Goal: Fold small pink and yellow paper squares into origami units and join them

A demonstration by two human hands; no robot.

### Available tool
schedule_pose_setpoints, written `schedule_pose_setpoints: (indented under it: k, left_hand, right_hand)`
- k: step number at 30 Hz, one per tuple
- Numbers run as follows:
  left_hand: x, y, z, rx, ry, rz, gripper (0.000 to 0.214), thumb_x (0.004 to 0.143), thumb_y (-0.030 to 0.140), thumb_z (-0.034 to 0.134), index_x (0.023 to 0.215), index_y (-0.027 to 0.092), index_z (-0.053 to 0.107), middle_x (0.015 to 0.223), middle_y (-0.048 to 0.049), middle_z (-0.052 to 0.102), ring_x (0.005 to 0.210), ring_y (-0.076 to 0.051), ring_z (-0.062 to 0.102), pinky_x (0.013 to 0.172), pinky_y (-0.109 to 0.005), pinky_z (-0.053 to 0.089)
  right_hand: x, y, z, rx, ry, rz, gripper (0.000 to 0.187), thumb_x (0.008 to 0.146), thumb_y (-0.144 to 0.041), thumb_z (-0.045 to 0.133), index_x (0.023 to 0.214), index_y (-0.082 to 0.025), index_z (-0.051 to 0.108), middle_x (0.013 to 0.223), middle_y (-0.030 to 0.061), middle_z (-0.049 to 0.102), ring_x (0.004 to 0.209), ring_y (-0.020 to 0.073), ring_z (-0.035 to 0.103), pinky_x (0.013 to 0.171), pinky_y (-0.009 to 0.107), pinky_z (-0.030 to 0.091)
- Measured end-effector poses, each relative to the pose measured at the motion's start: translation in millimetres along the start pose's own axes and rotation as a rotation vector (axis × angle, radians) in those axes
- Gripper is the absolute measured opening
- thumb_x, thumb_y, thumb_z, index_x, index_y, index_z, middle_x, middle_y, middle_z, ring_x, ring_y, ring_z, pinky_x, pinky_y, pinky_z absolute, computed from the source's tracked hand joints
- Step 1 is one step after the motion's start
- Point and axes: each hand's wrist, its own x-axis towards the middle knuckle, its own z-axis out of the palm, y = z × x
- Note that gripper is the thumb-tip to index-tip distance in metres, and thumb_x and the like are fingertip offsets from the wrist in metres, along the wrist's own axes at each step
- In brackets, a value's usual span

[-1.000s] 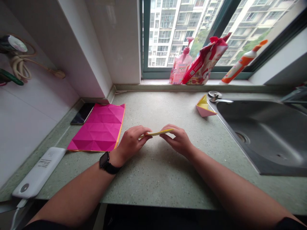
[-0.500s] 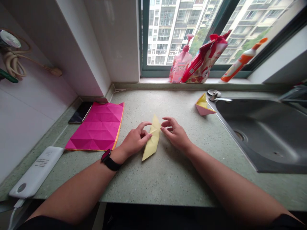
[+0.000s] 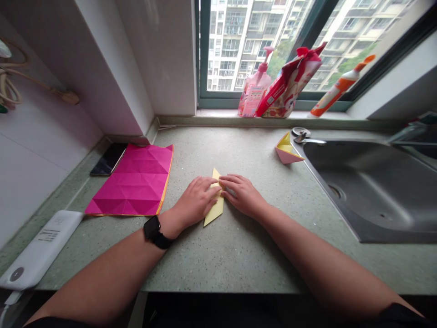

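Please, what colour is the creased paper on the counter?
The creased paper is magenta; the head view shows it best.

The hands [image 3: 220, 196] rest on a folded paper [image 3: 214, 212] at the middle of the desk [image 3: 218, 259]. To their left lies a creased paper sheet [image 3: 131, 182], with a phone [image 3: 108, 159] just beside it and a power bank [image 3: 39, 250] nearer. To their right sit a paper boat [image 3: 286, 151] and, beyond it, a sink [image 3: 368, 191]. On the far windowsill [image 3: 218, 113] stand a pump bottle [image 3: 254, 91], a packet [image 3: 290, 86] and a tube [image 3: 341, 86].

Daylight from the window [image 3: 259, 50] casts faint shadow under the left hand [image 3: 197, 199]; edges bow.
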Motion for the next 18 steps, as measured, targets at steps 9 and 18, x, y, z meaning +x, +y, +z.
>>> schedule_pose_setpoints:
  k: [9,18]
  left_hand:
    - [-4.5,-2.0,6.9,0.020,-0.220,0.062,0.060,0.108,0.016,0.046,0.168,0.018,0.045,0.174,-0.0145,0.047,0.166,-0.030,0.039,0.136,-0.057,0.027]
    - [-8.7,5.9,9.2,0.078,-0.209,0.046,0.060,0.118,0.043,0.038,0.173,0.020,0.038,0.179,-0.0136,0.039,0.168,-0.031,0.033,0.138,-0.059,0.016]
  right_hand:
    - [4.5,22.4,5.6,-0.035,-0.071,0.068,0.061,0.098,-0.009,0.053,0.152,-0.032,0.071,0.162,0.0017,0.063,0.156,0.0329,0.053,0.130,0.059,0.043]
    - [9.9,28.3,9.3,0.001,-0.053,0.087,0.051,0.102,-0.015,0.055,0.146,-0.031,0.075,0.162,0.0078,0.063,0.156,0.0318,0.053,0.131,0.061,0.041]
